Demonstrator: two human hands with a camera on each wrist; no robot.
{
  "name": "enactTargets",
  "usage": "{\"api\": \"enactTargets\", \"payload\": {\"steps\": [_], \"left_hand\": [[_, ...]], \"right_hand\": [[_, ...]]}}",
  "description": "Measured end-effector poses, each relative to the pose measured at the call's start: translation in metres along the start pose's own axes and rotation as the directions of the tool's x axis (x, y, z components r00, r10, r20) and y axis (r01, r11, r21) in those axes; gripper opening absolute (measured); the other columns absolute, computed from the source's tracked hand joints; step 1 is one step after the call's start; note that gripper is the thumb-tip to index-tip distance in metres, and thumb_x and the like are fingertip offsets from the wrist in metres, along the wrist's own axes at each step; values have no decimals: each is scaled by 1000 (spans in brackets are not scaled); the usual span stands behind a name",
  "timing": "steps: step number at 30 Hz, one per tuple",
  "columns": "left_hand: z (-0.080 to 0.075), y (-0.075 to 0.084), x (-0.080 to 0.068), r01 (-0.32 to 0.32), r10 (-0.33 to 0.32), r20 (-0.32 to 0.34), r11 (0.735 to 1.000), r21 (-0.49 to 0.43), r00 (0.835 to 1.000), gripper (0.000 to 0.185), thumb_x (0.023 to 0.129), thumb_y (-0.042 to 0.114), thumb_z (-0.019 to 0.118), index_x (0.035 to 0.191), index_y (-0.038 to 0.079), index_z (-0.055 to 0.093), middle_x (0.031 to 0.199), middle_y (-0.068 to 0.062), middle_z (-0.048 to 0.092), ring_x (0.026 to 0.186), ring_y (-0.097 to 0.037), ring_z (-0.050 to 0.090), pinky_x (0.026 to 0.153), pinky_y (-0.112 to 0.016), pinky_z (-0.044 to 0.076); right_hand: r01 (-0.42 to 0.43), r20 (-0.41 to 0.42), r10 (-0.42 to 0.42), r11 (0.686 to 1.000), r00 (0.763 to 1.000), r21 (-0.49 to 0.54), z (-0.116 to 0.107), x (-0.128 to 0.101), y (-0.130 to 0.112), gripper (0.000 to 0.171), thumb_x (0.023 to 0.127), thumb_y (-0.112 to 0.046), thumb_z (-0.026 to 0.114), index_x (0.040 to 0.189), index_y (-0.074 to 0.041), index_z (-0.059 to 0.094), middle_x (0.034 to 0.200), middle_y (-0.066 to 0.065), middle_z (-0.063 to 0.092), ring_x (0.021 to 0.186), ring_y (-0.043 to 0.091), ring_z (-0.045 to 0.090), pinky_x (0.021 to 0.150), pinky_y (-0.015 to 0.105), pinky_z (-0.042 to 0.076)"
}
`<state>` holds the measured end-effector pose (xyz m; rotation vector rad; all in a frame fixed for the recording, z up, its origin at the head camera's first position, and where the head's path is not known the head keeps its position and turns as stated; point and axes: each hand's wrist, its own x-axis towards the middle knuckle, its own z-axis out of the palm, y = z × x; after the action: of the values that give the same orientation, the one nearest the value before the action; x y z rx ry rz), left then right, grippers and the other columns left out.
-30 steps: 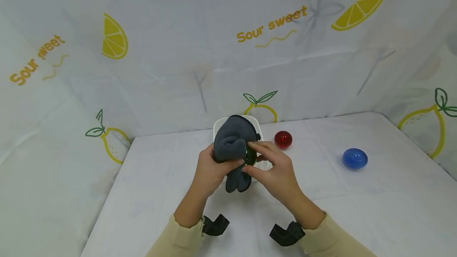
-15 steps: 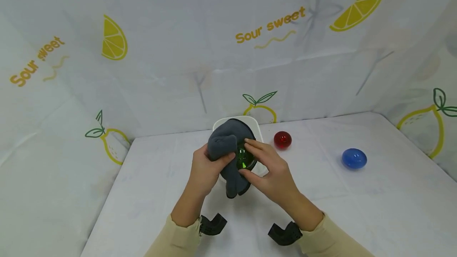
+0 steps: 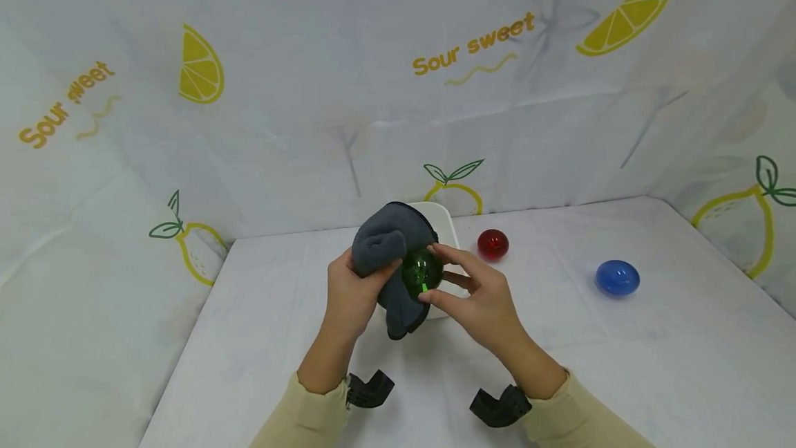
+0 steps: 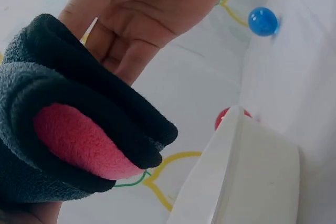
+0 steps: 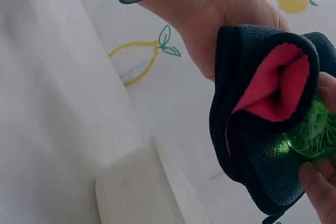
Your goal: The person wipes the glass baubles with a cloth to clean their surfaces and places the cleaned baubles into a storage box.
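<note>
My left hand grips a bunched microfibre cloth, dark grey with black edging. Its pink reverse shows in the folds of the cloth in the right wrist view. Between thumb and fingertips my right hand pinches a clear green ball, which lies against the cloth's right side. Part of the ball is cut off at that view's right edge. In the left wrist view the cloth hides the ball, and most of my left hand is out of sight.
Behind and below the hands stands a white plastic container, partly covered by cloth and hand. A red ball sits right of it, a blue ball farther right. A white lemon-print sheet rises at the back.
The cloth and left hand have shifted left. The green ball, mostly covered by cloth before, now shows almost whole in the right hand's fingers. Red and blue balls have stayed put.
</note>
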<state>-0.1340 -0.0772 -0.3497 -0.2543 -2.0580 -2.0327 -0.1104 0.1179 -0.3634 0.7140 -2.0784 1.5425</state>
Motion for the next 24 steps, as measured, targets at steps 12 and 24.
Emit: {"api": "enactTargets", "payload": {"steps": [12, 24], "left_hand": [[7, -2, -9, -6, -9, 209, 997, 74, 978, 50, 70, 13, 89, 116, 13, 66, 111, -4, 70, 102, -21, 66, 85, -40, 56], [6, -1, -10, -176, 96, 341, 961, 213, 935, 40, 82, 23, 79, 119, 19, 64, 113, 6, 70, 110, -11, 62, 97, -44, 49]], "right_hand": [[-499, -17, 515, 838, 857, 221, -5, 5, 3, 27, 93, -18, 69, 109, 3, 62, 90, 14, 72, 72, 16, 70, 77, 27, 59], [-543, 8, 572, 775, 820, 322, -7, 8, 3, 22, 96, -22, 65, 99, 0, 60, 64, 0, 56, 55, 12, 47, 54, 24, 46]]}}
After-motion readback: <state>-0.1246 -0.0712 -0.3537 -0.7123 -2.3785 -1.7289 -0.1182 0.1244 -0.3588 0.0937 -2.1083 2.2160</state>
